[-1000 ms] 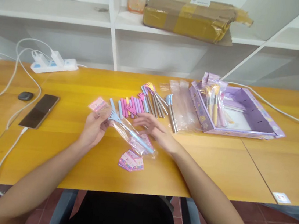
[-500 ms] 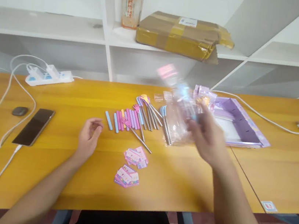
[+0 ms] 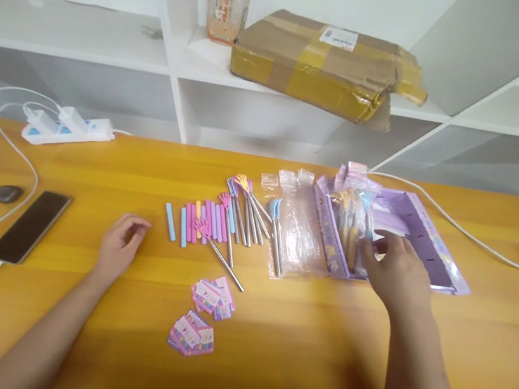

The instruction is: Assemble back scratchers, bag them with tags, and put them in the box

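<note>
My right hand [image 3: 398,269] is at the purple box [image 3: 441,255], its thumb and fingers around the lower end of a clear-bagged blue back scratcher [image 3: 366,213]. Other bagged scratchers [image 3: 346,216], with yellow parts, lie beside it in the box. My left hand [image 3: 121,243] hovers or rests over the table with fingers loosely curled, thumb apart and nothing in it. Between the hands lie several metal back scratchers [image 3: 251,216] with coloured hand-shaped heads, a row of coloured handle sleeves [image 3: 207,219], and a blue pair in a bag [image 3: 278,242].
Two piles of printed cards [image 3: 213,296] lie near the front. Flat clear bags [image 3: 302,233] lie left of the box. A phone [image 3: 30,227], a black case [image 3: 7,194] and a power strip [image 3: 68,131] with cables are at left. A taped carton [image 3: 306,66] and an orange bottle [image 3: 227,0] stand on the shelf.
My right hand has brought the bagged blue back scratcher from the air down into the purple box. My left hand stays curled beside the sleeves. The camera view has shifted.
</note>
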The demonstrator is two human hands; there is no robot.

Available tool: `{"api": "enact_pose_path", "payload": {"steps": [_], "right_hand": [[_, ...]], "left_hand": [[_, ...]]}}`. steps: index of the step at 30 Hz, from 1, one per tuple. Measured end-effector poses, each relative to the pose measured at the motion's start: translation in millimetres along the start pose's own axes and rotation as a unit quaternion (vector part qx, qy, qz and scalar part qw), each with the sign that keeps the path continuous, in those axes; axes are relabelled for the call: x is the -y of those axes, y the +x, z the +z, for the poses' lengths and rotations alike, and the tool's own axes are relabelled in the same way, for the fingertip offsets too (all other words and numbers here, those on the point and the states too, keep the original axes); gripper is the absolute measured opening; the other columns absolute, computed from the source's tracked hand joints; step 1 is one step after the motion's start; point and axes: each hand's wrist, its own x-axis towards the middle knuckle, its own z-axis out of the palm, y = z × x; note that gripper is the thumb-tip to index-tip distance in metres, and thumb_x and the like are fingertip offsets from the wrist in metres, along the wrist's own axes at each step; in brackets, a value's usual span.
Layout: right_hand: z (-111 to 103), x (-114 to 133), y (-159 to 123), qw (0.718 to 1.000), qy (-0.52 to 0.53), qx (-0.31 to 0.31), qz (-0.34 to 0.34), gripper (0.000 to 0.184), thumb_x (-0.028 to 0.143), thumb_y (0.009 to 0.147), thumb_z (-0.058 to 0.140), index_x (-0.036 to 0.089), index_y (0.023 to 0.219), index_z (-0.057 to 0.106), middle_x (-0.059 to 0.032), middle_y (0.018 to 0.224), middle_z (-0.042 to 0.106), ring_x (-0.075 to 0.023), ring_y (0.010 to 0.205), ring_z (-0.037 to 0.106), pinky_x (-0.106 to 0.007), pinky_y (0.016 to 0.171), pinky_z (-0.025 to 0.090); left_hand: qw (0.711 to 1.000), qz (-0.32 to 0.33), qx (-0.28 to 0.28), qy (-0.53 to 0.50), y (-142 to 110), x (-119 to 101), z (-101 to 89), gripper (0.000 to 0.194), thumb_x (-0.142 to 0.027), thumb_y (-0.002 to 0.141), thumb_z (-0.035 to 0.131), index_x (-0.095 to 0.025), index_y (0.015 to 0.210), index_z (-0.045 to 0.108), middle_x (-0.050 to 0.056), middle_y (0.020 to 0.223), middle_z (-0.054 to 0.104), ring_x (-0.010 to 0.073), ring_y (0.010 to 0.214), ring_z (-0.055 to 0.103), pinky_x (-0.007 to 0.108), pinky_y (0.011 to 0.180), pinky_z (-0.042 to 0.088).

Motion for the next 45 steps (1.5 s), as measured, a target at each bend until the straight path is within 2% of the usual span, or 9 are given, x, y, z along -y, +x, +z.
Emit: {"api": "enact_pose_path", "payload": {"steps": [9,15,17,21,25,28,33,38,45], "right_hand": [[15.3,-15.7,4.8,0.999,0.021,-0.023,0.01,0.043,0.058,0.095,0.054,0.022,0.112,0.07,-0.0193,0.112,0.074,-0.037,0.1,0.07,-0.051,0.087,0.055],[2.3,22.2,-17.4,0.976,0.042,-0.204,-0.061,0.032,0.04,0.104,0.053,0.018,0.117,0.072,-0.0207,0.113,0.071,-0.0374,0.115,0.067,-0.05,0.098,0.054],[1.1,50.0,-28.8,0.974,0.078,-0.18,-0.112,0.024,0.034,0.105,0.052,0.02,0.108,0.072,-0.0151,0.103,0.072,-0.0318,0.102,0.069,-0.044,0.09,0.056],[7.6,109.4,-45.8,0.974,0.07,-0.027,-0.212,0.024,0.024,0.108,0.045,0.02,0.111,0.069,-0.0091,0.098,0.073,-0.0243,0.087,0.071,-0.035,0.076,0.051],[23.6,152.5,-51.5,0.981,-0.062,0.104,-0.151,0.029,0.027,0.112,0.041,0.017,0.123,0.066,-0.0135,0.115,0.074,-0.0246,0.083,0.073,-0.033,0.061,0.039],[39.8,169.5,-51.6,0.975,-0.127,0.155,-0.097,0.033,0.041,0.113,0.044,0.015,0.119,0.064,-0.0175,0.114,0.074,-0.0276,0.085,0.076,-0.032,0.062,0.041],[60.5,170.4,-48.3,0.983,-0.113,0.139,-0.047,0.042,0.049,0.114,0.041,0.013,0.126,0.059,-0.0201,0.109,0.077,-0.0318,0.091,0.078,-0.034,0.072,0.05],[68.1,156.6,-42.5,0.985,-0.078,0.154,-0.026,0.048,0.053,0.114,0.04,0.014,0.121,0.067,-0.0213,0.107,0.08,-0.0321,0.098,0.079,-0.035,0.08,0.052],[73.7,142.2,-39.8,0.994,0.047,0.092,-0.017,0.039,0.049,0.108,0.053,0.017,0.107,0.075,-0.0176,0.101,0.082,-0.0291,0.094,0.076,-0.033,0.076,0.048]], "left_hand": [[0.998,0.019,0.047,0.036,7.0,1.3,2.5,0.022,-0.035,0.108,0.055,-0.023,0.107,0.073,0.004,0.103,0.069,0.0208,0.093,0.067,0.035,0.084,0.055],[0.973,0.105,0.132,0.16,7.4,-14.0,13.8,0.034,-0.039,0.11,0.052,-0.027,0.132,0.075,0.01,0.115,0.065,0.0268,0.103,0.064,0.046,0.096,0.054],[0.968,0.115,0.134,0.177,5.9,-14.8,16.0,0.031,-0.039,0.11,0.051,-0.026,0.123,0.077,0.011,0.114,0.064,0.028,0.105,0.062,0.046,0.096,0.054],[0.972,0.112,0.097,0.185,4.0,-9.4,18.2,0.022,-0.033,0.108,0.055,-0.022,0.11,0.074,0.01,0.108,0.062,0.027,0.1,0.062,0.043,0.092,0.054],[0.968,0.105,0.104,0.202,3.0,-5.8,21.7,0.027,-0.024,0.102,0.055,-0.021,0.127,0.066,0.009,0.106,0.063,0.0272,0.095,0.064,0.044,0.09,0.055],[0.966,0.085,0.101,0.224,-0.5,-5.9,22.7,0.042,-0.02,0.097,0.055,-0.016,0.138,0.058,0.01,0.105,0.064,0.0309,0.099,0.066,0.047,0.093,0.055],[0.962,0.07,0.147,0.22,-10.1,-12.3,14.0,0.033,-0.017,0.098,0.045,-0.019,0.128,0.06,0.011,0.107,0.065,0.0305,0.1,0.066,0.045,0.091,0.054],[0.963,0.057,0.17,0.203,-15.3,-26.4,6.6,0.03,-0.036,0.114,0.032,-0.023,0.106,0.058,0.008,0.105,0.062,0.0269,0.091,0.064,0.041,0.079,0.051],[0.964,0.113,0.161,0.179,-25.4,-39.9,7.2,0.024,-0.04,0.114,0.042,-0.023,0.106,0.058,0.006,0.102,0.062,0.024,0.086,0.063,0.038,0.074,0.05]]}}
